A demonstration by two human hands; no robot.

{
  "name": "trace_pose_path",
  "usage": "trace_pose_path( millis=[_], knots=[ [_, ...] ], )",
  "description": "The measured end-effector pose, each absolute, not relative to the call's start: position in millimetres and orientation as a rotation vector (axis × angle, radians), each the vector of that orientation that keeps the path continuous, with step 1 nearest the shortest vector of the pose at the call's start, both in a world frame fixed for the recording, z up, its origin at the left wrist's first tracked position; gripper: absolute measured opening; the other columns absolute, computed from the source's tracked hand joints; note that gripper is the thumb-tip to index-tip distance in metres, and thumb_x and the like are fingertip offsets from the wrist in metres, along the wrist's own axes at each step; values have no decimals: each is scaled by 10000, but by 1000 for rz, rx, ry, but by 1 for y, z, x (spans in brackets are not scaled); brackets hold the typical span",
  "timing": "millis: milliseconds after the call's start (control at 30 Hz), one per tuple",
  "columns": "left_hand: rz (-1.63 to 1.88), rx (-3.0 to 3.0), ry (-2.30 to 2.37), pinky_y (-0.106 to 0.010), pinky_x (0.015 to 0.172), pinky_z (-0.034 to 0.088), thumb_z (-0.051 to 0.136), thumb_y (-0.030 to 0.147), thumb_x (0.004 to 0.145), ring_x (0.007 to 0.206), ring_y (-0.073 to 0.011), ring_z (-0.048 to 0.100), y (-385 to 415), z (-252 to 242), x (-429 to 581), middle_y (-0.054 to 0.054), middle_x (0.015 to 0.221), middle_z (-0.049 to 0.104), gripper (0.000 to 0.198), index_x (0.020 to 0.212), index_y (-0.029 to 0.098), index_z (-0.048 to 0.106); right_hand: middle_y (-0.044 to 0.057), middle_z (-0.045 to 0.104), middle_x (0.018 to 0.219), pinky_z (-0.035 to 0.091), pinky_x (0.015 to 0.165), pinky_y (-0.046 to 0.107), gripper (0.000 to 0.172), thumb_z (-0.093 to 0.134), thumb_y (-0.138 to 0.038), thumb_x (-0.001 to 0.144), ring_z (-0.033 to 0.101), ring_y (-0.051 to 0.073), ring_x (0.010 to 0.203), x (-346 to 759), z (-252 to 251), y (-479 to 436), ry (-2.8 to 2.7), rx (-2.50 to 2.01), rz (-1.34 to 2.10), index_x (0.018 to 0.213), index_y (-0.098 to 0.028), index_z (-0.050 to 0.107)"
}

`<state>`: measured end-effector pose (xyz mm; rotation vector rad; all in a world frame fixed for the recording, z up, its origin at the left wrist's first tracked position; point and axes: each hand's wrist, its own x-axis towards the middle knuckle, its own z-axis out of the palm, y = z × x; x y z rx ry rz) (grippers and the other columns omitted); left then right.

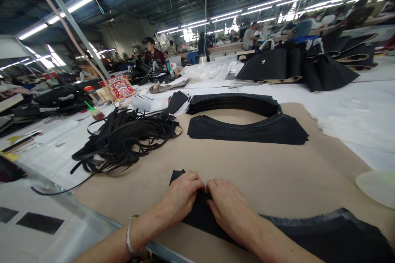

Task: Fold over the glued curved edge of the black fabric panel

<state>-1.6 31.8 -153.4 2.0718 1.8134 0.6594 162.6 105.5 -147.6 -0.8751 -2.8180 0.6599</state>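
Observation:
My left hand and my right hand are side by side on a black fabric piece at the near edge of the tan sheet. Both have their fingers curled and closed on the piece's upper edge. Its left end sticks out past my left hand. Under my right forearm, more black fabric with a shiny curved edge runs to the lower right; whether it is the same piece I cannot tell. Farther off lie two stacks of curved black pieces, a nearer one and a farther one.
A tangled heap of black strips lies at the left, one strip trailing toward the table edge. Black panels are piled at the back right. A pale translucent disc rests at the right. Several people work in the background.

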Motion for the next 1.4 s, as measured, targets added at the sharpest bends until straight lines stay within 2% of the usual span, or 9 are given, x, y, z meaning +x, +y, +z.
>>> trace_pose_path(
  millis=[300, 433, 667, 833, 1100, 1333, 1400],
  knots=[
    [664, 2079, 1811, -262, 805, 451, 424, -13, 839, 895, -165, 555, 26, -157, 0, -22, 906, 609, 350, 931, 212, 676, 69, 641, 972, 428, 843, 390, 130, 557, -94, 847, 591, 259, 934, 168, -139, 106, -2866, -880, 671, 929, -174, 619],
    [676, 2076, 1829, -279, 817, 462, 404, -2, 863, 918, -177, 551, 18, -160, 2, -35, 938, 615, 388, 1014, 219, 685, 71, 627, 987, 430, 860, 396, 142, 584, -107, 858, 577, 257, 957, 175, -139, 106, -2864, -898, 695, 987, -165, 600],
    [664, 2085, 1861, -333, 880, 483, 404, -12, 843, 983, -194, 546, 7, -159, 10, -48, 1028, 609, 477, 1151, 248, 660, 80, 585, 1042, 430, 870, 403, 117, 584, -121, 868, 538, 252, 973, 189, -142, 108, -2861, -805, 761, 971, -175, 590],
    [627, 2230, 1871, -396, 975, 459, 399, 39, 897, 1117, -219, 515, -2, -162, 11, -70, 1172, 593, 471, 1261, 253, 607, 73, 590, 1033, 413, 889, 434, 133, 550, -112, 880, 534, 255, 977, 200, -146, 109, -2842, -790, 840, 996, -175, 566],
    [784, 2191, 1927, -444, 996, 417, 455, 20, 859, 1047, -219, 524, 6, -156, 22, -53, 1058, 608, 386, 1100, 233, 668, 49, 610, 975, 418, 853, 403, 107, 573, -115, 863, 548, 234, 927, 207, -149, 114, -2791, -773, 926, 944, -184, 568],
    [701, 2042, 1843, -330, 874, 478, 400, -69, 778, 968, -190, 552, 19, -155, 43, -35, 998, 629, 489, 1067, 220, 669, 52, 605, 970, 424, 848, 367, 116, 576, -90, 843, 541, 219, 920, 209, -157, 115, -2731, -760, 956, 922, -175, 576],
    [692, 2049, 1827, -317, 858, 483, 401, -59, 793, 950, -188, 556, 19, -156, 43, -35, 981, 629, 475, 1057, 220, 680, 47, 603, 962, 424, 846, 363, 109, 572, -90, 848, 539, 214, 911, 212, -157, 116, -2722, -756, 964, 914, -176, 579]
  ],
)
